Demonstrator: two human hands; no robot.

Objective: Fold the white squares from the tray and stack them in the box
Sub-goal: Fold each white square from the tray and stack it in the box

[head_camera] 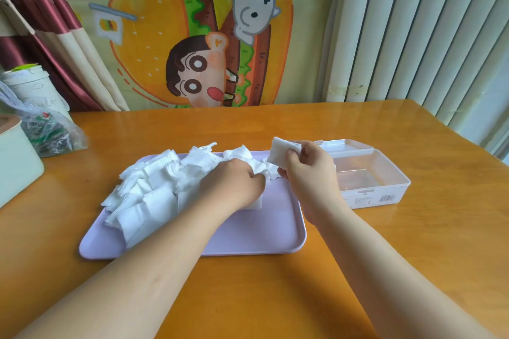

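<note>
Right hand (308, 170) pinches a folded square (282, 153), upright, broad face toward the camera; long axis unclear. Left hand (234, 181) clutches loose squares (154, 195) on the tray (261, 237).

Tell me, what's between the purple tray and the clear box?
In the head view, the right hand, pinching a white square, fills the gap between the tray and the box.

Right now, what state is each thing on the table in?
Box: lid open, looks empty.
Tray: flat on the table, half covered.
White squares: loose jumbled heap on the tray.
Folded square: raised, pinched by the right hand.
Left hand: fingers curled into the white squares.
Plastic bag: crumpled, lying far left.
</note>
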